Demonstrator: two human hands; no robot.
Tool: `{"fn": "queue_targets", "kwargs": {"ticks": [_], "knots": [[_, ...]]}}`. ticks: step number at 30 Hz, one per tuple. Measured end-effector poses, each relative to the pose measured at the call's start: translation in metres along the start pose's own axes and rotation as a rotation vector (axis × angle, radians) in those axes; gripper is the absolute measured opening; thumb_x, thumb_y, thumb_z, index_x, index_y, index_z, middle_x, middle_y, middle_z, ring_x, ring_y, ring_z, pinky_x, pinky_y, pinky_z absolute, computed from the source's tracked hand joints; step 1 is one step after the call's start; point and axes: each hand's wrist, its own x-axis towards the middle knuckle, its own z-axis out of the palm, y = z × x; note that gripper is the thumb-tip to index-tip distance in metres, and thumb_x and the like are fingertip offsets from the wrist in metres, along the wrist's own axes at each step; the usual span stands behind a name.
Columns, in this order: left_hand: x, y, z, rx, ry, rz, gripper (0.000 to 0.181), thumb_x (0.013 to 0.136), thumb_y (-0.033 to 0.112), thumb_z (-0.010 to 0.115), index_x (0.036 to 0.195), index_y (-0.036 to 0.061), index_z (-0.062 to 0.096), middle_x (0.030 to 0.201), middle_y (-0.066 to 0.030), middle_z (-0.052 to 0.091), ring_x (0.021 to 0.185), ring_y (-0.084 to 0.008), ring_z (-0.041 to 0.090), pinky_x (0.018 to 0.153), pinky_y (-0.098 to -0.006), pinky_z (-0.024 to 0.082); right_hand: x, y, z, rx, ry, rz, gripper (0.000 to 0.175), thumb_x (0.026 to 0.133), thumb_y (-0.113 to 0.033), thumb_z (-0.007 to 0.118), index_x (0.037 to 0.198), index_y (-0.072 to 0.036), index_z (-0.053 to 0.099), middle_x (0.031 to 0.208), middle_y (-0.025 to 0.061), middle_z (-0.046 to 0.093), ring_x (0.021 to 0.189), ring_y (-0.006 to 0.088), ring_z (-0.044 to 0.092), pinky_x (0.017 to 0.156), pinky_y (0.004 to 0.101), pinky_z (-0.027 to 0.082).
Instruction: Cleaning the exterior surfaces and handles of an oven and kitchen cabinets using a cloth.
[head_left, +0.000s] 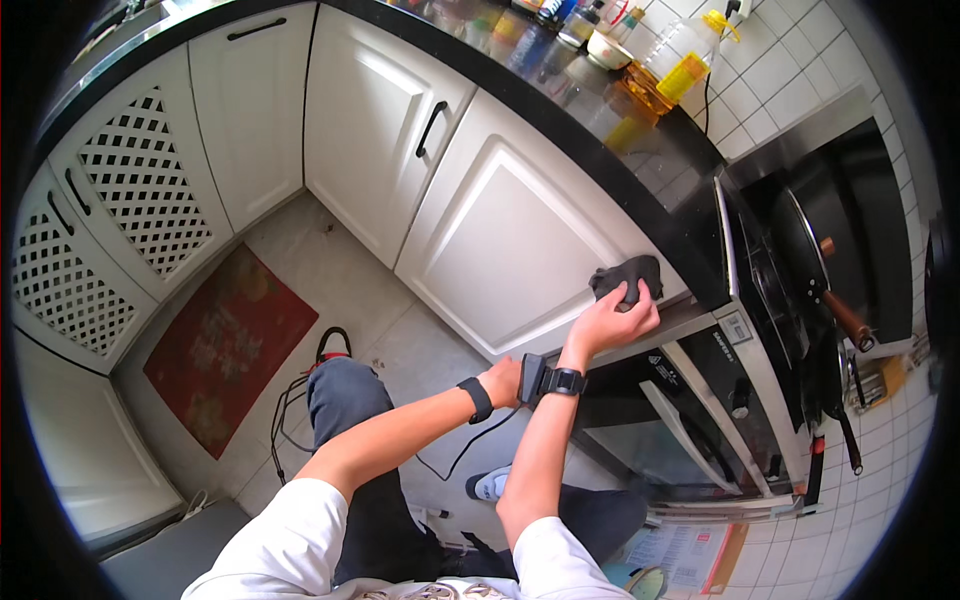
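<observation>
My right hand (616, 322) grips a bunched dark grey cloth (628, 274). The cloth lies against the upper right corner of a white panelled cabinet door (517, 225), just below the black countertop edge. My left hand (501, 381) is beside my right wrist, and its fingertips are hidden behind a black wrist-worn device (532, 379). Whether it touches or holds that device cannot be made out. Black bands circle both wrists, and a thin cable (469, 450) hangs down from near the device.
Right of the door stands a cooker with a glass oven door (652, 435) and a wood-handled pan (806, 240) on top. An oil bottle (679, 64) and a small bowl (607, 51) sit on the counter. A red mat (229, 349) and loose cables (281, 420) lie on the floor.
</observation>
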Motion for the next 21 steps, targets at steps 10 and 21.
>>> {"fn": "queue_targets", "kwargs": {"ticks": [10, 21], "knots": [[0.013, 0.020, -0.028, 0.310, -0.288, -0.293, 0.023, 0.084, 0.027, 0.070, 0.097, 0.0081, 0.071, 0.095, -0.0160, 0.073, 0.092, -0.0339, 0.072, 0.079, -0.0475, 0.054, 0.006, 0.003, 0.009, 0.014, -0.073, -0.303, 0.027, 0.092, 0.001, 0.070, 0.118, -0.003, 0.067, 0.114, 0.0157, 0.055, 0.103, 0.0337, 0.060, 0.083, 0.0448, 0.055], [0.025, 0.027, -0.137, 0.483, 0.283, -0.264, 0.009, 0.087, 0.012, 0.060, 0.084, 0.0036, 0.063, 0.087, -0.0150, 0.066, 0.084, -0.0369, 0.066, 0.074, -0.0517, 0.051, -0.003, 0.022, 0.048, 0.020, -0.340, -0.645, 0.030, 0.093, -0.001, 0.068, 0.122, -0.009, 0.071, 0.117, 0.0114, 0.062, 0.110, 0.0330, 0.061, 0.094, 0.0435, 0.051]]}}
